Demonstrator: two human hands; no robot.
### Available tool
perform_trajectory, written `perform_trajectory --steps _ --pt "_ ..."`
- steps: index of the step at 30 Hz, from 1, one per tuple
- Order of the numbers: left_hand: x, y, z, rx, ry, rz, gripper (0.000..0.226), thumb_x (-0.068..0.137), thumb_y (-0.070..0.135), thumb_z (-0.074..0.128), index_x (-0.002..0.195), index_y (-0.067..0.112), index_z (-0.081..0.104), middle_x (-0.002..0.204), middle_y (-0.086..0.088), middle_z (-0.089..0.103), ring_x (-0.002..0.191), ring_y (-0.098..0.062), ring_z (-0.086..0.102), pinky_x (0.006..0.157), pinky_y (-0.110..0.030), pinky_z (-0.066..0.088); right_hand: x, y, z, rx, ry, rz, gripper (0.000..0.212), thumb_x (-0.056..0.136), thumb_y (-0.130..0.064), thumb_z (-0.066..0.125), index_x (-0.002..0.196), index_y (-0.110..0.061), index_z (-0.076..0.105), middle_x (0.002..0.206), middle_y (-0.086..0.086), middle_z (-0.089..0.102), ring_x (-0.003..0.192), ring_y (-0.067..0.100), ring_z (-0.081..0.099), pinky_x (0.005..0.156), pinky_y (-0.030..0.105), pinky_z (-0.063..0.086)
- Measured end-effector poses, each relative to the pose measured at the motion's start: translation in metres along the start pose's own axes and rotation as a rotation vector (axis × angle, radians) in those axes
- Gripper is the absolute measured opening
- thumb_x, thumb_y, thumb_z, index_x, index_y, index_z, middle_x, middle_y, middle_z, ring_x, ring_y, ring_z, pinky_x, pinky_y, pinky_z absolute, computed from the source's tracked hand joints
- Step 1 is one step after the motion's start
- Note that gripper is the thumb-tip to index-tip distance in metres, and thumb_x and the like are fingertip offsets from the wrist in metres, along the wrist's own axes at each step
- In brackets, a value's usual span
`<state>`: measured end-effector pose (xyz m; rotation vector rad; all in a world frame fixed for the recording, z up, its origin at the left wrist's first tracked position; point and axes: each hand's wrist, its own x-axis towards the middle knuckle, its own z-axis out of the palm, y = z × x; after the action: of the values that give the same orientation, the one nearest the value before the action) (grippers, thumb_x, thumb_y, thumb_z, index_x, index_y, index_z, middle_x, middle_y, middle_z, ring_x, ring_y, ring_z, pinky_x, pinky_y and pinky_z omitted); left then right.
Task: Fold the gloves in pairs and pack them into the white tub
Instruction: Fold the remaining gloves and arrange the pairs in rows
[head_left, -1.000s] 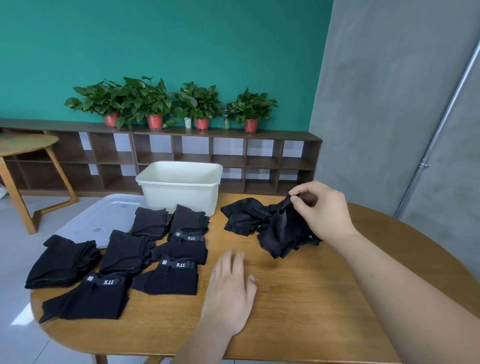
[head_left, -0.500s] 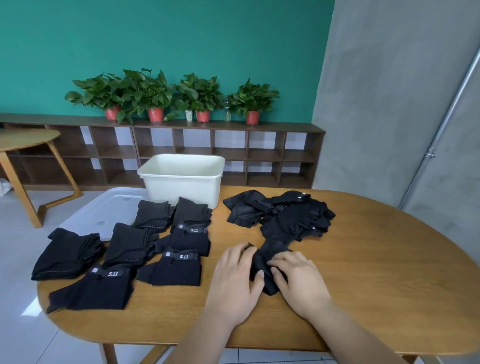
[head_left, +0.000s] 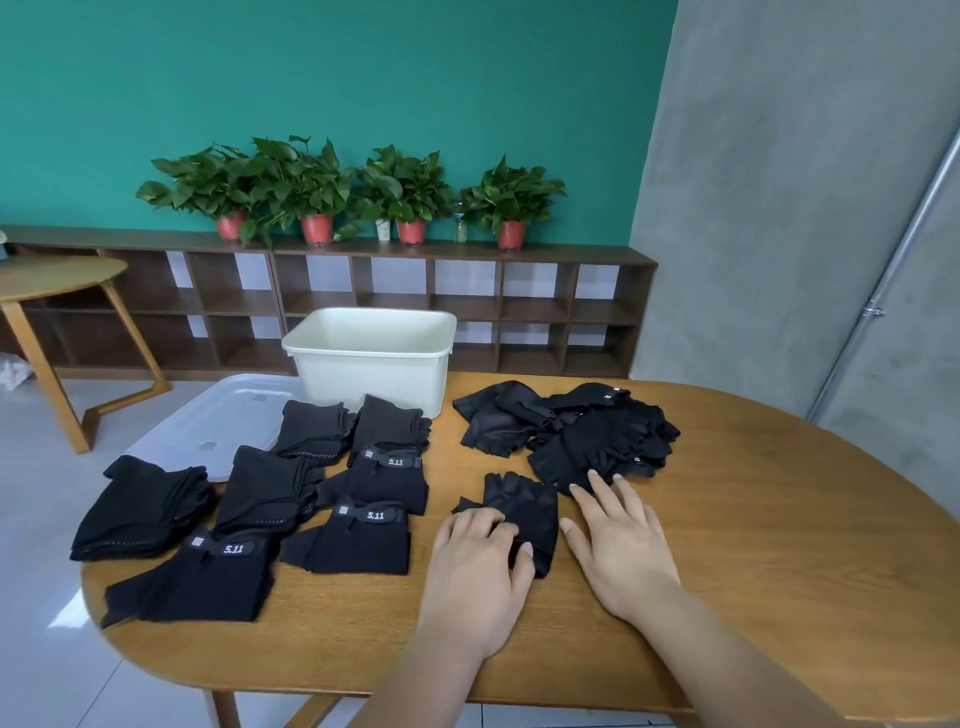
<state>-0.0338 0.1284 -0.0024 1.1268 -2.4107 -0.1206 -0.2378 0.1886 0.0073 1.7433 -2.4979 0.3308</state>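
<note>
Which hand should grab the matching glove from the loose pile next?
Probably the right. The right hand lies open with its fingertips at the edge of the loose pile, while the left hand presses down the flat glove.

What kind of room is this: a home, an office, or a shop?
Probably an office lounge or a staged work room, though I cannot be sure. A long low cubby shelf with potted plants on top stands against a teal wall, and a second wooden table stands on the tiled floor.

Teal wall (head_left: 363, 78), cubby shelf (head_left: 395, 306), potted plants (head_left: 400, 187)
</note>
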Motion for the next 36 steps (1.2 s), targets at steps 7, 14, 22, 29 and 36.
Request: perform_trajectory --steps 7,14,22,29,36 --pt "0.002 0.000 0.003 -0.011 0.012 0.005 0.055 0.107 0.054 0.026 0.130 0.029 0.070 0.131 0.013 0.056 0.132 -0.011 0.045 0.121 -0.035 0.030 0.026 0.005 -0.017 -0.177 -0.060 0.020 0.071 0.105 -0.067 0.013 0.164 -0.030 0.026 0.175 -0.004 -0.003 0.160 0.030 -0.011 0.129 0.047 0.008" --pt "0.003 -0.002 0.004 -0.015 0.006 0.014 0.057 0.107 0.054 0.025 0.130 0.029 0.070 0.131 0.013 0.055 0.132 -0.011 0.044 0.121 -0.036 0.031 0.034 0.020 -0.030 -0.151 0.110 0.007 0.055 0.111 -0.044 0.026 0.156 -0.019 0.044 0.166 -0.007 0.033 0.159 0.022 0.012 0.129 0.042 0.015" --pt "0.002 -0.003 0.004 -0.016 0.026 0.023 0.058 0.107 0.053 0.024 0.128 0.028 0.071 0.129 0.014 0.056 0.130 -0.010 0.045 0.120 -0.035 0.031 0.010 0.050 -0.063 0.132 0.602 -0.234 0.028 0.093 -0.007 0.057 0.101 -0.022 0.079 0.111 -0.013 0.074 0.121 0.017 0.062 0.105 0.043 0.045" --pt "0.000 0.000 0.004 -0.014 0.057 0.041 0.054 0.107 0.051 0.027 0.128 0.028 0.071 0.127 0.013 0.058 0.127 -0.010 0.047 0.118 -0.034 0.035 -0.025 0.082 -0.043 0.117 0.261 -0.087 0.032 0.090 -0.010 0.063 0.099 -0.040 0.068 0.108 -0.026 0.067 0.102 0.006 0.062 0.092 0.037 0.055" --pt "-0.005 0.001 0.001 -0.064 0.139 0.147 0.038 0.105 0.040 0.043 0.117 0.026 0.077 0.116 0.015 0.068 0.117 -0.007 0.057 0.106 -0.029 0.047 -0.026 0.030 -0.029 0.100 0.037 -0.084 0.050 0.108 -0.050 0.035 0.156 -0.037 0.040 0.131 -0.024 0.060 0.127 0.005 0.052 0.108 0.033 0.042"
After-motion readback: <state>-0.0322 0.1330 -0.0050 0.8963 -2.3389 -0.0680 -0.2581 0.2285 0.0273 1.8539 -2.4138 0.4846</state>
